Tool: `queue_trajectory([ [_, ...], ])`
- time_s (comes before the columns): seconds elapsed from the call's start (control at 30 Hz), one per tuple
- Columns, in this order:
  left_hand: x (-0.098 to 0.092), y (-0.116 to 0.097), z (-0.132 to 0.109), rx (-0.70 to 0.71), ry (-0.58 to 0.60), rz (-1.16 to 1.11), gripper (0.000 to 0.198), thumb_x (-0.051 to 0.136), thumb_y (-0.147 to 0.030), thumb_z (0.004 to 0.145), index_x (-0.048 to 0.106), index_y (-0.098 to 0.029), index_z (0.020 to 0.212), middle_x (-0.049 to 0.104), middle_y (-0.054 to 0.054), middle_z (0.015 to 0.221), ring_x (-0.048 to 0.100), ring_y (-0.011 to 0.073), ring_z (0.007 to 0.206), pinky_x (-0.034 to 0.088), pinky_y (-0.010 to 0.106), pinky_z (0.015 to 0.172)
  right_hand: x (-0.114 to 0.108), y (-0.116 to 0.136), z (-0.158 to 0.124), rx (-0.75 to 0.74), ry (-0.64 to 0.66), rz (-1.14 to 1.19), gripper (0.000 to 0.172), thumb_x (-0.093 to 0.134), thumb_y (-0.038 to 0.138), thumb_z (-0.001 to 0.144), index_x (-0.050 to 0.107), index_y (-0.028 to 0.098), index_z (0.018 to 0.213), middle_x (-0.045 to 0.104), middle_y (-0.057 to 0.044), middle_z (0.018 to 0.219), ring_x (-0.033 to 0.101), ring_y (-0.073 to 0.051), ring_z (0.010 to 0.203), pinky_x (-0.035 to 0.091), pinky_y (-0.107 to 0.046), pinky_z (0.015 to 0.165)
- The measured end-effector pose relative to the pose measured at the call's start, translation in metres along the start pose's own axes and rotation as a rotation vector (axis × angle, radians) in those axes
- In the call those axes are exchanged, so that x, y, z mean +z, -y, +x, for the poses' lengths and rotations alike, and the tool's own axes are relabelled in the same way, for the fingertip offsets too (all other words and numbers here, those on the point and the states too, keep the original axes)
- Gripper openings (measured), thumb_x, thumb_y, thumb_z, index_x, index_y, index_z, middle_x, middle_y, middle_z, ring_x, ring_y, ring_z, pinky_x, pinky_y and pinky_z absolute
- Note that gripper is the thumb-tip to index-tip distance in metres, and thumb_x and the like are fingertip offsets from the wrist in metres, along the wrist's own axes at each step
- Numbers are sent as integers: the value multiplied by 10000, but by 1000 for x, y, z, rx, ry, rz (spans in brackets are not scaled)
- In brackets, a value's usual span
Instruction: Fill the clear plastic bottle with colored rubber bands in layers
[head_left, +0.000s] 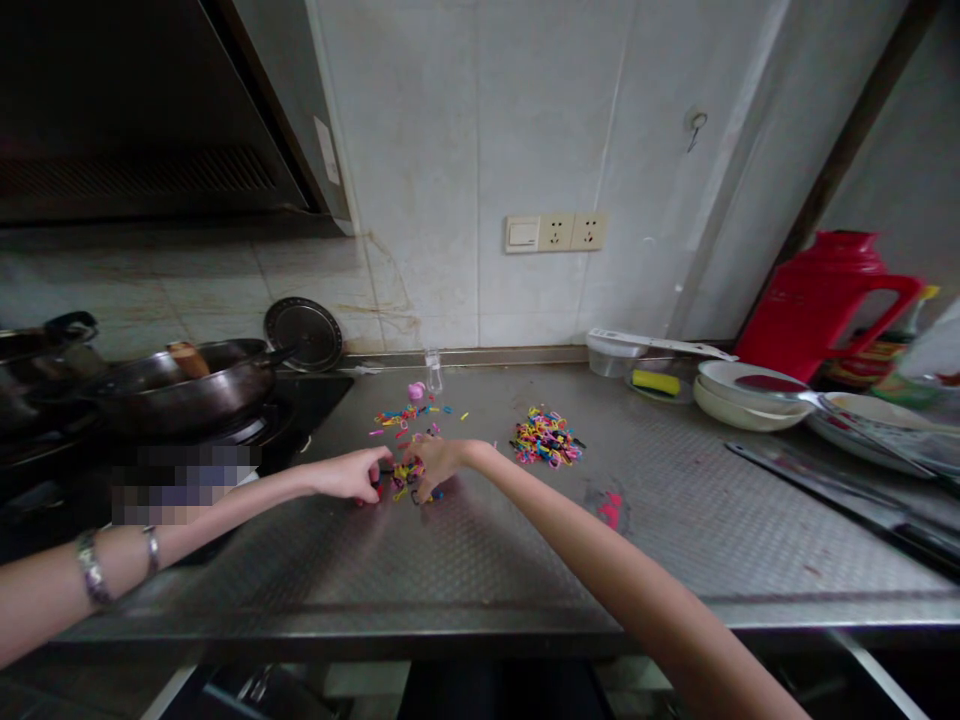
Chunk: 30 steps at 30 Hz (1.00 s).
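Observation:
My left hand (354,474) is at the left side of a small heap of colourful loop-shaped pieces (405,480) on the steel counter. Its fingers are curved and apart, and red pieces lie at the fingertips. From the right, my right hand (439,462) reaches over the same heap, fingers bent downward and spread, touching pieces at its edge. Part of the heap is hidden behind this hand. Beyond the hands, more loose pieces (397,415) are scattered near a pink lump-like item (416,391) and a small clear bottle (434,370). A larger multicoloured pile (547,437) sits to the right.
On the left are a stove with a frying pan (202,385) and a round dark lid (303,335). At right stand a clear tub (611,355), a yellow sponge (655,383), stacked bowls (739,405), a red thermos jug (814,305) and a long dark-handled utensil (825,505). A pink-red patch (610,510) lies on the counter.

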<state>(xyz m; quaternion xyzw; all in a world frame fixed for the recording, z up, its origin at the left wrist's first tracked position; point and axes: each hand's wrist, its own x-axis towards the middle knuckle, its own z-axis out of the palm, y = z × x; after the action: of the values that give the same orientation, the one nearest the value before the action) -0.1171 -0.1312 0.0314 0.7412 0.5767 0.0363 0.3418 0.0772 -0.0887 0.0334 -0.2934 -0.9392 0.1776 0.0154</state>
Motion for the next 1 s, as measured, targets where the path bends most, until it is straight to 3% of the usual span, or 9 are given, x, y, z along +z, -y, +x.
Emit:
queue_trajectory([
  [0.07,3,-3,2,32,-44,-15,685,576,-211,517,392,-170,1175,532,-22,703,524,137,561,362,196,463,0,10,-1,20,4,-34,694,748,288,417,566,221,1084,527,-94,1131,535,-255,972,459,-296,729],
  [0.13,5,-7,4,75,-96,-15,687,597,-214,508,417,-164,1169,556,-16,708,532,146,582,360,199,473,1,18,-1,23,9,-58,591,737,254,433,607,194,1007,555,-102,1098,542,-254,961,457,-286,721],
  [0.2,6,-11,6,116,-124,1,591,622,-219,497,502,-159,1072,585,-6,728,539,151,610,371,201,497,1,23,-2,-8,37,-75,410,717,240,468,649,165,865,619,-90,966,568,-240,899,453,-260,682],
  [0.3,5,-16,9,157,-72,12,454,639,-230,506,564,-165,950,622,1,776,552,153,646,391,202,538,2,27,-5,-67,68,-113,237,680,257,539,661,144,746,658,-69,771,598,-198,724,432,-230,582],
  [0.53,6,-21,11,220,1,20,321,595,-195,535,622,-159,853,643,-2,723,555,145,613,392,196,523,15,21,-11,-93,-9,-176,196,623,273,613,671,167,771,652,-39,709,575,-152,622,344,-199,476],
  [0.7,15,-25,22,115,-24,-33,190,510,-155,540,652,-147,667,595,2,528,515,135,441,368,208,422,23,16,-16,-108,-102,-134,200,597,233,616,671,149,781,632,-48,684,544,-144,589,325,-208,470],
  [0.87,18,-44,41,94,-123,21,77,539,-121,505,615,-138,507,560,16,440,524,152,411,360,215,405,19,-3,-26,-70,-220,-27,160,586,183,601,660,130,733,609,-27,642,500,-112,571,327,-193,492],
  [1.0,9,-77,64,153,-196,66,78,572,-127,521,629,-124,574,573,-7,475,532,119,461,377,189,445,-5,-39,-46,38,-390,79,130,578,163,602,657,110,690,583,3,578,463,-82,549,321,-175,500],
])
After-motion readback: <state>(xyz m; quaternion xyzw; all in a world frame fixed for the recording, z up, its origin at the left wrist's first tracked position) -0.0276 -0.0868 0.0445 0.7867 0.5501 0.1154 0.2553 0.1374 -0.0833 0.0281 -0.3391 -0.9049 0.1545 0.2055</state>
